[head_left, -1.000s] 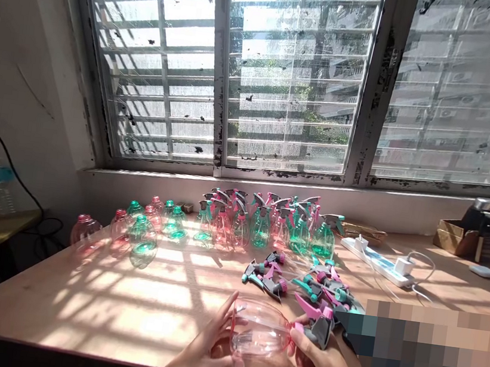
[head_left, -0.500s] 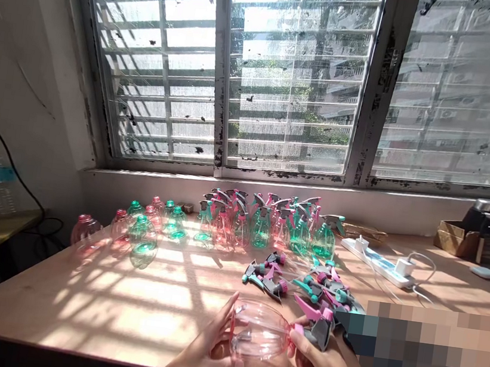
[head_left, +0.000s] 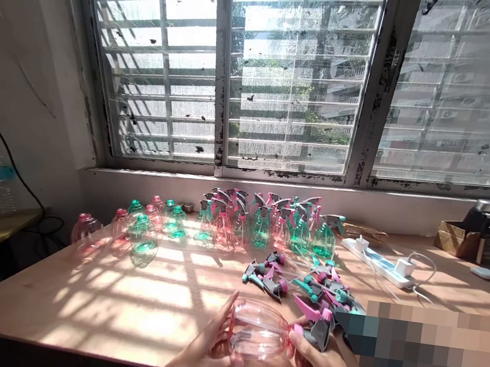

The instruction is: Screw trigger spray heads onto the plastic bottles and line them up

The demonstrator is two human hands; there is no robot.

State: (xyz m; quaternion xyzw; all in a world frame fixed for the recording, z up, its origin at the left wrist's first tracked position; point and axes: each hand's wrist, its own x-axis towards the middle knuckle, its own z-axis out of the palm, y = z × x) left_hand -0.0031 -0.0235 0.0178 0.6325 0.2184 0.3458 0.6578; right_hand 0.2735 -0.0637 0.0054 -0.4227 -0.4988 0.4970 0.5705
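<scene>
A clear pink plastic bottle (head_left: 258, 331) lies on its side near the table's front edge, held between both hands. My left hand (head_left: 205, 350) is wrapped round its base end. My right hand (head_left: 319, 359) grips the pink and grey trigger spray head (head_left: 315, 326) that sits at the bottle's neck. Just behind them lies a loose pile of pink, teal and grey spray heads (head_left: 304, 281).
Several capped pink and green bottles without triggers (head_left: 139, 230) stand at the left. Several bottles with spray heads (head_left: 267, 222) line the back by the window. A white power strip with cable (head_left: 381, 263) and a brown box (head_left: 468, 237) lie at the right. A blurred patch covers the lower right.
Both hands keep hold of the bottle and the spray head. The bottle has turned slightly in the grip; its place on the table is the same.
</scene>
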